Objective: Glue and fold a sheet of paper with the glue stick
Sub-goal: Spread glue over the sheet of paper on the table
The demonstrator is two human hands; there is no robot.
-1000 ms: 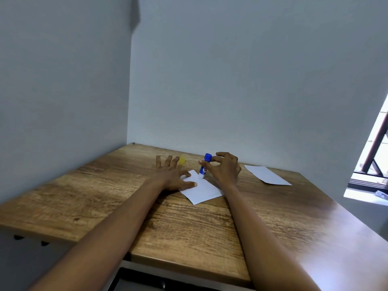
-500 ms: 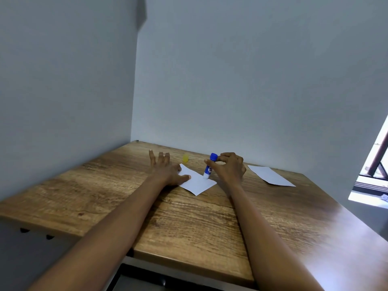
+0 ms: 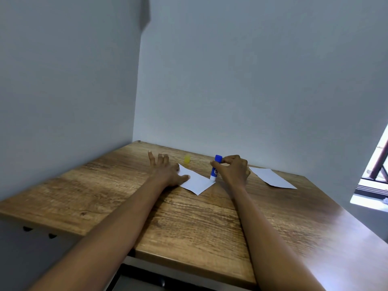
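A small white sheet of paper [image 3: 196,181] lies on the wooden table [image 3: 199,223], turned like a diamond. My left hand [image 3: 165,170] rests flat on the sheet's left corner, fingers spread, thumb on the paper. My right hand [image 3: 234,170] grips a blue and white glue stick [image 3: 215,168], held nearly upright with its lower tip touching the sheet's right corner. The stick's yellow cap [image 3: 187,160] stands on the table behind the sheet, apart from both hands.
A second white sheet [image 3: 271,177] lies to the right of my right hand. Grey walls meet in a corner right behind the table. A window [image 3: 375,177] is at the far right. The table's front edge is near my elbows.
The glue stick's tip has slid from the middle of the sheet to its right corner. My left hand has shifted left along the sheet. The view has tilted upward a little.
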